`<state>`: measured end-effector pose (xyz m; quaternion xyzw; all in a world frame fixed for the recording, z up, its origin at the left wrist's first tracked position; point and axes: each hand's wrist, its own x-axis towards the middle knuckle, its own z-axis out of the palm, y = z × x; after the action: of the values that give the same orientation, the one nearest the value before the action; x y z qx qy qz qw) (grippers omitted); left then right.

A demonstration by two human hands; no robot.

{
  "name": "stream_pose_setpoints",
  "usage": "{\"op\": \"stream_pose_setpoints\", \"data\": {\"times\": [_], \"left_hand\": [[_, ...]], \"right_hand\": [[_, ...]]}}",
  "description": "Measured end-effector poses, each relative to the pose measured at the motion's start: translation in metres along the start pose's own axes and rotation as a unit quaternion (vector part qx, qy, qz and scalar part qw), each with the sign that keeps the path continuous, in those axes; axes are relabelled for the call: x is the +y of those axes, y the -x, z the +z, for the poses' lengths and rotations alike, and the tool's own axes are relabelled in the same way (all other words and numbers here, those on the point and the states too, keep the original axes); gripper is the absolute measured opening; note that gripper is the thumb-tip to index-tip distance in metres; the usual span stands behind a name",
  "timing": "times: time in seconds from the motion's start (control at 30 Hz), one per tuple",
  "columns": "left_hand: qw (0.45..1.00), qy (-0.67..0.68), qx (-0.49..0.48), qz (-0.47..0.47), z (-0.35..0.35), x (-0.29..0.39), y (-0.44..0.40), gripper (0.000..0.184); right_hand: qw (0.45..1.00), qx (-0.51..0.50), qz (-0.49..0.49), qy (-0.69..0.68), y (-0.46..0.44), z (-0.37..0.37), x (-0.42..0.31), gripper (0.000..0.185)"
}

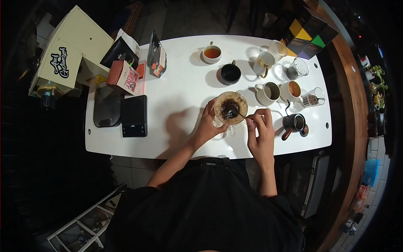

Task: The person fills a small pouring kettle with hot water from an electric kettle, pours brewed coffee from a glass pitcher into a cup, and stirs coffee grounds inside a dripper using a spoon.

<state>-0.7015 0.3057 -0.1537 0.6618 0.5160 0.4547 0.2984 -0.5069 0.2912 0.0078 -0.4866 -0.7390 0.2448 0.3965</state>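
Observation:
My left hand [206,127] curls around the side of a coffee dripper [218,110], thumb toward me. Inside it a stained paper filter [240,101] holds dark, wet coffee grounds [229,107]. A clear glass handle [231,131] shows below the dripper; the rest of that vessel is mostly hidden. My right hand [261,136] pinches the thin handle of a spoon [243,116], whose tip reaches into the grounds. Just beyond the dripper stands a black cup [229,74]. Right of it is a white mug [267,93].
A small dark kettle [294,122] stands near my right hand. Several mugs and glasses fill the table's right side, with a tea-coloured cup [212,54] at the back. On the left are a black scale [134,117], coffee bags [157,54] and a cream grinder [75,46].

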Motion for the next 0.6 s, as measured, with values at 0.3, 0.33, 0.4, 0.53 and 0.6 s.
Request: {"op": "stream_pose_setpoints", "data": {"times": [0.3,0.33,0.4,0.53,0.6], "left_hand": [[1.000,-0.002,0.002,0.000,-0.003,0.008,0.000,0.087],[1.000,-0.014,-0.001,-0.003,-0.003,0.008,0.000,0.087],[1.000,-0.026,-0.004,-0.007,-0.004,0.007,0.001,0.087],[1.000,-0.013,-0.005,0.006,-0.001,0.000,0.000,0.086],[1.000,-0.004,-0.002,0.003,0.000,0.002,0.000,0.086]], "right_hand": [[0.997,-0.011,0.028,-0.070,0.000,0.002,0.007,0.005],[0.998,0.002,0.023,-0.059,0.000,0.002,0.007,0.004],[0.999,0.014,0.019,-0.048,0.001,0.002,0.007,0.004],[0.998,0.015,-0.003,-0.055,0.000,-0.002,0.004,0.003],[0.998,0.003,-0.006,-0.059,0.000,-0.002,0.004,0.003]]}}
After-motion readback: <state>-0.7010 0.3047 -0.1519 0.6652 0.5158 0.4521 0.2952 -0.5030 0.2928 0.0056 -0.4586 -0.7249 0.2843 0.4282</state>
